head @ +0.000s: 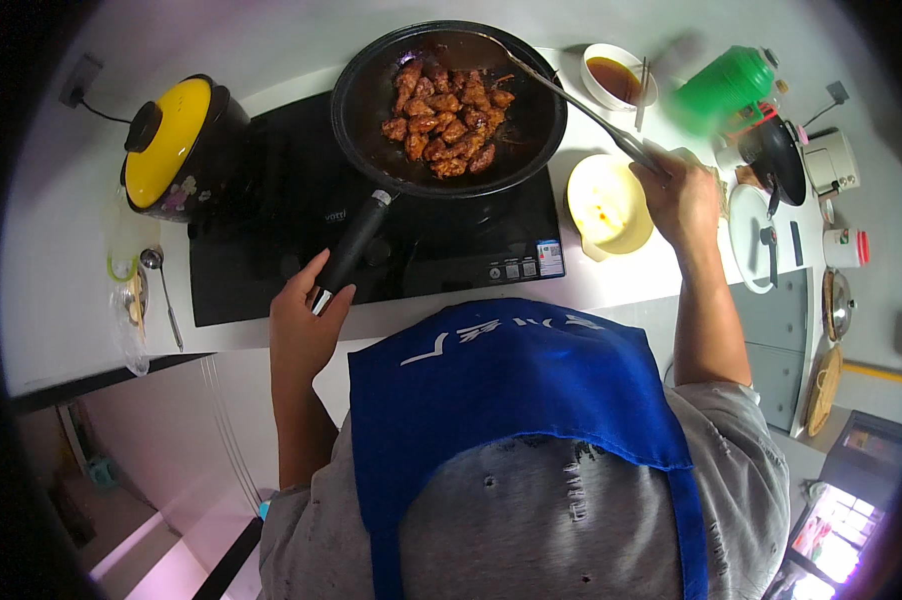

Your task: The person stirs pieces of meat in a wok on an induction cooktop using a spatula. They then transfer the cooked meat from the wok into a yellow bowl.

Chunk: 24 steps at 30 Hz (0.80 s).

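A black wok [361, 97] rests on the rear part of a black cooktop [271, 247]. Glossy browned meat pieces [451, 124] lie heaped in its middle. My left hand [304, 319] holds the end of the wok's black handle [355, 244], thumb and fingers on either side. In my right hand [680, 199] is the handle of a metal cooking spatula [578, 105]. Its shaft crosses the wok's right rim, and the far end lies inside along the back wall. Below my right wrist's left side sits a pale yellow bowl [612, 232] with residue in it.
A white bowl of brown liquid [614, 79] with chopsticks [642, 94] stands behind the yellow bowl. A green thermos [725, 90] and a white lid [751, 236] are farther right. At left stand a yellow-lidded pot [173, 142] and a small metal ladle [167, 296].
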Motion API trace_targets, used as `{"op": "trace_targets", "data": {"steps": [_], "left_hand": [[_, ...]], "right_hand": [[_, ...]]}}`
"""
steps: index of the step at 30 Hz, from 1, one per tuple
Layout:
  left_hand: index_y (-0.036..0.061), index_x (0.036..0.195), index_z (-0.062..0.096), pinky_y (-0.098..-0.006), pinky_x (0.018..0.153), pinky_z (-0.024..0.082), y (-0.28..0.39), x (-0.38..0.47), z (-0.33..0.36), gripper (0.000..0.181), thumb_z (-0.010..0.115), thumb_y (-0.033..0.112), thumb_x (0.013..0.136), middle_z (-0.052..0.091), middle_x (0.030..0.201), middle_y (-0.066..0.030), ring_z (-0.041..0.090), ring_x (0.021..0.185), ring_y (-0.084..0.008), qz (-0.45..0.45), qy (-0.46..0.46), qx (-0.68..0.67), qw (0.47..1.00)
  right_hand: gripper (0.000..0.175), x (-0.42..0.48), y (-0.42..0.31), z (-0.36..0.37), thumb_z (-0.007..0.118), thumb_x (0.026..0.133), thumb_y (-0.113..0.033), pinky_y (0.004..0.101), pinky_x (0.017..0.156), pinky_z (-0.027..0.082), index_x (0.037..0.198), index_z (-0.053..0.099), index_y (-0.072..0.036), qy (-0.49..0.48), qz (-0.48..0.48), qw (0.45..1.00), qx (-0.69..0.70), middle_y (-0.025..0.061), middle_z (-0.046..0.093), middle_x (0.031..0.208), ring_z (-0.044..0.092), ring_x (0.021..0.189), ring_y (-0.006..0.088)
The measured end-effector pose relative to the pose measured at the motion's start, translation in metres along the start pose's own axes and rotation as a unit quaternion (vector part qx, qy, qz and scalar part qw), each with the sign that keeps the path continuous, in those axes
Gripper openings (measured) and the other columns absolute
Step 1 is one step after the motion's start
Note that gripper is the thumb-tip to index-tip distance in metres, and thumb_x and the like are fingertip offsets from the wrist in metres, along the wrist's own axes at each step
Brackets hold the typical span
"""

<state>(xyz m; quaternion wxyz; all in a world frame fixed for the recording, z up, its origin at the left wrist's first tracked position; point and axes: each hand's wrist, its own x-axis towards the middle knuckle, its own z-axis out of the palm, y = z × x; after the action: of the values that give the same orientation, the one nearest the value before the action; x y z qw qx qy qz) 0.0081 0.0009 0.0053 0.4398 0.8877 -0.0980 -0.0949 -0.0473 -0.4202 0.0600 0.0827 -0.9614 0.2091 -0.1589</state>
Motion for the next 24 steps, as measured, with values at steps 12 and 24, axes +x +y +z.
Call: {"op": "trace_targets", "data": {"steps": [12,24], "left_hand": [[-0.0001,0.133,0.058,-0.0356,0.093,0.053,0.004,-0.001,0.0,0.052,0.074,0.014,0.086,0.066,0.111,-0.021,0.07,0.098,-0.0281,-0.008,0.002,-0.012,1.0],[-0.0022,0.133,0.056,-0.0331,0.089,0.054,0.008,-0.002,0.0,0.053,0.074,0.013,0.086,0.066,0.109,-0.021,0.07,0.098,-0.0276,-0.008,0.003,-0.005,1.0]], "right_hand": [[0.036,-0.008,0.015,0.008,0.074,0.084,-0.031,0.042,0.076,0.054,0.114,0.073,-0.011,0.007,0.052,0.998,0.036,0.0143,0.069,0.092,0.069,0.082,0.0331],[0.037,-0.014,0.016,0.004,0.074,0.085,-0.033,0.0418,0.078,0.053,0.117,0.072,-0.014,-0.011,0.086,0.996,0.03,0.0138,0.069,0.095,0.068,0.084,0.0326]]}}
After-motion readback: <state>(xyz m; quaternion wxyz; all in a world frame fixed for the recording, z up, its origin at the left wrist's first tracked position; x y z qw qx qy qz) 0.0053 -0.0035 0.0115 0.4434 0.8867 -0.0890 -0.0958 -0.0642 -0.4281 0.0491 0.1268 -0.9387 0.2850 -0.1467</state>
